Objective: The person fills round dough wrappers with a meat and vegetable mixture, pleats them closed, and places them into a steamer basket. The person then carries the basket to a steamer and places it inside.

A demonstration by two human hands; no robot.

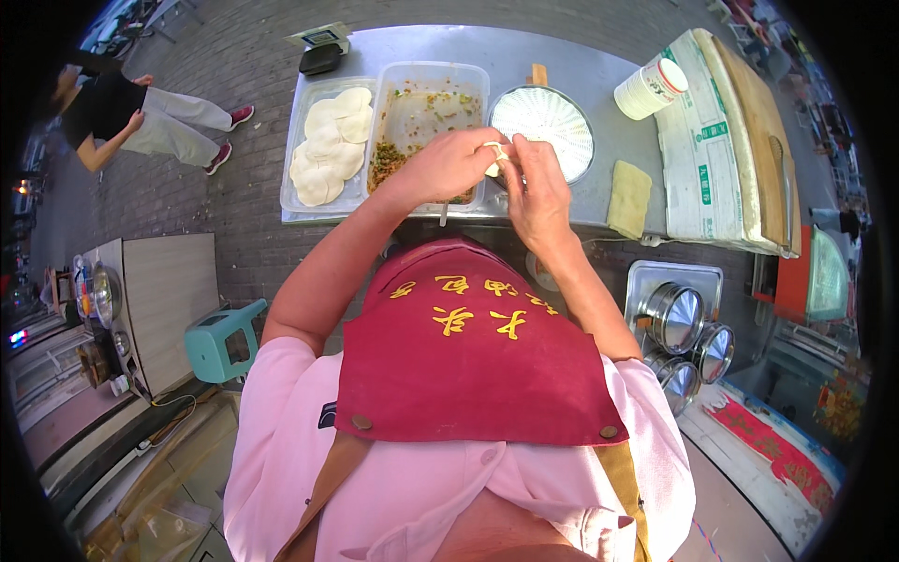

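Note:
My left hand (449, 165) and my right hand (544, 186) meet over the table, pinching a small pale dough wrapper (495, 167) between their fingertips. Whether filling sits inside it is hidden by my fingers. Beneath my left hand is a clear plastic tub (421, 68) with chopped, reddish-brown and green filling (385, 165) mostly at its near end. A utensil's handle (443, 213) sticks out over the tub's near rim. Just past my right hand lies a round steamer tray (541, 116) with a woven-patterned liner. To the left, round dough wrappers (326, 151) overlap in a shallow plastic tray (289, 133).
On the metal table (449, 42) are a stack of paper cups (650, 88), a folded yellow cloth (628, 199) and a black case (322, 60). A carton (695, 140) and wooden board (755, 133) bound the right side. Steel steamers (674, 319) stand lower right; a teal stool (221, 344) and a person (116, 105) are left.

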